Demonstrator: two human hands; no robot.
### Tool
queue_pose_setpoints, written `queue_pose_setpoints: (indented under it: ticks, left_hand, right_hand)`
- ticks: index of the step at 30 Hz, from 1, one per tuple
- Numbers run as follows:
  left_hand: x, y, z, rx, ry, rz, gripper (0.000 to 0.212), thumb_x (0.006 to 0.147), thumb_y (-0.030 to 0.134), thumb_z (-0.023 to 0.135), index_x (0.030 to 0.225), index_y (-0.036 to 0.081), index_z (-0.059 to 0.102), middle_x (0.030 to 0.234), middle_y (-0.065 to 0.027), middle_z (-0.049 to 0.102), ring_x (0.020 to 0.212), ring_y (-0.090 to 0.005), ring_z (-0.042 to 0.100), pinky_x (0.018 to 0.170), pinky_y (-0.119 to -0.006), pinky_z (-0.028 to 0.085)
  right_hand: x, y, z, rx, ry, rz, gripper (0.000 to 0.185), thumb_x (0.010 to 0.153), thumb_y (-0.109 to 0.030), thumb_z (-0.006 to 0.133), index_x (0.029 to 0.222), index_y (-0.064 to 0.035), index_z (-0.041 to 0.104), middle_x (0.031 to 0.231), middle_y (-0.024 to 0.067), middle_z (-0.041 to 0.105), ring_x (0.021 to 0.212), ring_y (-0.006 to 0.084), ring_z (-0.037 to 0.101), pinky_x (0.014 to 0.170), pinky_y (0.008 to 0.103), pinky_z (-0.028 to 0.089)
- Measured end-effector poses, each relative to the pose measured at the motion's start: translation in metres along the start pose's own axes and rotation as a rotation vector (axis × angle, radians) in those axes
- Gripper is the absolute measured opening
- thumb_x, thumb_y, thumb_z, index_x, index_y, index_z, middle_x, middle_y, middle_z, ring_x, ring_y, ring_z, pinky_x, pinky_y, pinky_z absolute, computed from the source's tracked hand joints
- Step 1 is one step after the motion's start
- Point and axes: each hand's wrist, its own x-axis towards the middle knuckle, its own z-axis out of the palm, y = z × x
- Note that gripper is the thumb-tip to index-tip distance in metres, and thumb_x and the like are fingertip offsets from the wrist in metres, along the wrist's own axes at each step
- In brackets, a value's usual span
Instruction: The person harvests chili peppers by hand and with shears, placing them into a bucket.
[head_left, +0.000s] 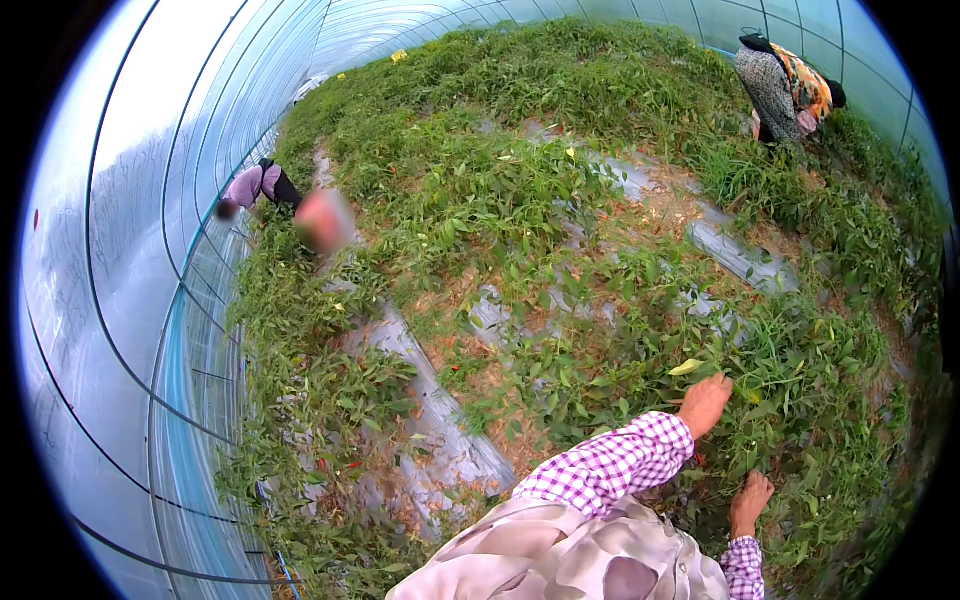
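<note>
Both of my hands are among low green pepper plants (795, 420). My left hand (705, 405) reaches into the foliage, its fingertips hidden by leaves, close beside a pale yellow-green leaf or pod (685, 367). Nearer my body, my right hand (751, 499) is bent with its fingers at the stems. What either hand grips cannot be made out. A red pepper (699, 459) hangs just below my left wrist, and another red pepper (354, 465) shows low in the plants to the left.
Grey plastic mulch strips (442, 412) run between the plants, with dry litter on the soil. The film wall (187, 360) of a hooped greenhouse curves along the left. One person (255, 187) bends at the far left, another (787, 90) at the upper right. A blurred reddish object (325, 221) stands at left.
</note>
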Motion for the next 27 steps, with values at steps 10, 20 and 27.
queue_pose_setpoints:
  ticks: [10, 20, 27]
  left_hand:
    - [-0.023, -0.087, -0.105, -0.242, 0.314, -0.373, 0.022, 0.085, 0.02, 0.055, 0.093, -0.001, 0.057, 0.086, -0.0165, 0.056, 0.081, -0.0321, 0.055, 0.071, -0.04, 0.043]
    - [-0.041, 0.005, -0.056, -0.692, 0.008, -0.379, 0.02, 0.085, 0.017, 0.057, 0.09, -0.003, 0.056, 0.077, -0.0092, 0.058, 0.067, -0.0146, 0.052, 0.063, -0.032, 0.043]
    - [-0.063, 0.094, -0.027, -1.053, -0.249, -0.445, 0.014, 0.082, 0.012, 0.06, 0.085, -0.002, 0.057, 0.073, -0.0035, 0.057, 0.067, -0.0097, 0.049, 0.061, -0.027, 0.043]
  right_hand:
    - [0.056, -0.005, -0.096, -0.079, 0.352, 0.186, 0.057, 0.079, -0.003, 0.059, 0.131, -0.0059, 0.035, 0.129, 0.0153, 0.039, 0.113, 0.0315, 0.042, 0.095, 0.0451, 0.032]
    - [0.018, -0.108, -0.144, 0.875, -0.052, -0.004, 0.02, 0.076, -0.012, 0.063, 0.089, 0.0036, 0.06, 0.081, 0.0112, 0.063, 0.076, 0.0208, 0.06, 0.072, 0.0321, 0.046]
    - [-0.01, -0.107, -0.12, 0.974, 0.037, 0.102, 0.023, 0.069, -0.006, 0.066, 0.087, 0.0015, 0.053, 0.075, 0.009, 0.059, 0.071, 0.018, 0.057, 0.068, 0.029, 0.045]
